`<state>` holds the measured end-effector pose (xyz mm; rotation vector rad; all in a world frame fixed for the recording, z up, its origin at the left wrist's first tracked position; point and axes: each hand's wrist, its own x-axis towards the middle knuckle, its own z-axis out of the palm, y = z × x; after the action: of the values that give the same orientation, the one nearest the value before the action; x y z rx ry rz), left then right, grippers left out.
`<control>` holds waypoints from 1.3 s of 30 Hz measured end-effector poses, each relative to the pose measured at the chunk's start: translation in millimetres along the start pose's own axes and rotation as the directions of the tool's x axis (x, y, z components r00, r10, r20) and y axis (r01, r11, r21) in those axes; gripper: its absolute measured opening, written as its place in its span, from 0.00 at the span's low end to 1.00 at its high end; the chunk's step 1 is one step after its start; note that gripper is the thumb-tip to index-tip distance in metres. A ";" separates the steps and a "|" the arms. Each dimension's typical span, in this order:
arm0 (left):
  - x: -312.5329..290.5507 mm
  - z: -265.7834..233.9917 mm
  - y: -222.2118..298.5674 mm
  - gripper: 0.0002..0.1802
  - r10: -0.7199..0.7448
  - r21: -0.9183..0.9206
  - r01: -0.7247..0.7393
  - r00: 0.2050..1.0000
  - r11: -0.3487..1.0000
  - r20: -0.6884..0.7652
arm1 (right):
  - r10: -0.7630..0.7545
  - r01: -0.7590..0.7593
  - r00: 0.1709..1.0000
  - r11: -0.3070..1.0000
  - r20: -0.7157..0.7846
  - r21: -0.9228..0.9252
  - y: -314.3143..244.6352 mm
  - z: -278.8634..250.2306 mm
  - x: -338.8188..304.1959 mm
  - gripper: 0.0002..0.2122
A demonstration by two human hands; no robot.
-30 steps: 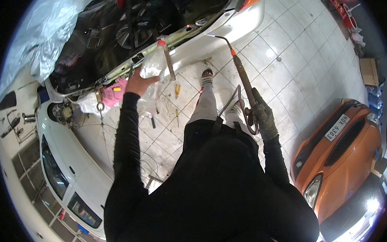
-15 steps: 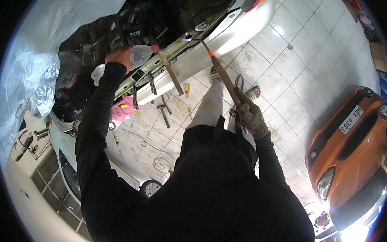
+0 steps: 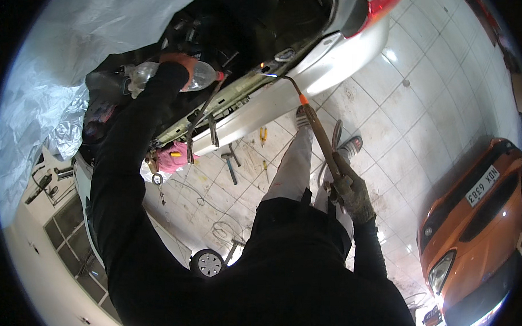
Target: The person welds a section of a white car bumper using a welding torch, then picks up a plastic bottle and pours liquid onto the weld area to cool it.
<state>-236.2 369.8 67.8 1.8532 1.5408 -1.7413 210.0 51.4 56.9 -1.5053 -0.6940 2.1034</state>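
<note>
My bare left hand (image 3: 181, 61) is closed around a clear plastic bottle (image 3: 203, 76) with a red cap, tilted over so that the cap points right, above the opened car's body edge (image 3: 232, 96). In my gloved right hand (image 3: 353, 198) is the handle of a gas torch (image 3: 318, 126) with an orange collar and a bent tip. A small flame (image 3: 267, 75) burns at that tip, close to the bare metal edge. Dark metal bars (image 3: 213, 131) hang over the edge nearby. My left fingers are partly hidden by the sleeve.
Plastic sheeting (image 3: 99, 31) drapes the car at left, beside a pink cloth (image 3: 172, 157). Pliers (image 3: 263, 136), a hammer (image 3: 231, 166) and a looped hose (image 3: 224, 229) lie on the tiled floor (image 3: 400, 127). An orange car (image 3: 478, 211) stands at right.
The view has shifted, and the scene sits farther right and lower. My left hand has moved right with the bottle. The flat bar across the car's edge no longer shows in its former place.
</note>
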 end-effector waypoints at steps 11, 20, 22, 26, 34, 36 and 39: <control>26.7 27.2 0.2 0.49 -0.020 -0.078 0.014 0.997 0.997 -0.068 | 0.013 -0.013 1.000 1.000 -0.028 -0.001 -10.6 9.4 3.8 0.44; 46.7 31.0 -7.1 0.52 0.049 -0.138 -0.056 0.997 0.989 -0.053 | 0.025 -0.024 0.999 0.999 -0.024 0.021 -11.0 11.8 8.9 0.46; 46.2 33.3 -4.4 0.52 0.013 -0.243 -0.039 0.994 0.969 -0.107 | 0.022 -0.021 1.000 0.996 -0.012 0.082 -11.4 12.1 15.0 0.43; 37.9 46.1 0.8 0.48 0.075 -0.234 -0.115 0.982 0.965 -0.176 | -0.006 0.007 0.999 0.999 -0.034 0.035 1.8 12.4 20.1 0.42; -6.1 55.2 20.7 0.48 -0.027 -0.313 -0.016 0.991 0.949 -0.135 | 0.005 -0.005 1.000 0.989 -0.005 0.150 21.9 15.1 31.7 0.37; -8.3 64.9 20.5 0.48 -0.091 -0.298 0.053 0.989 0.953 -0.115 | -0.007 0.001 0.999 0.989 0.041 0.150 23.2 15.4 38.2 0.30; -18.0 64.2 28.6 0.52 -0.102 -0.288 0.056 0.984 0.956 -0.145 | -0.006 -0.003 0.998 0.991 0.070 0.135 35.4 17.6 49.4 0.27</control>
<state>-252.1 301.7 48.6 1.8420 1.8364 -1.3415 175.9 52.9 3.5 -1.3637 -0.5645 2.1647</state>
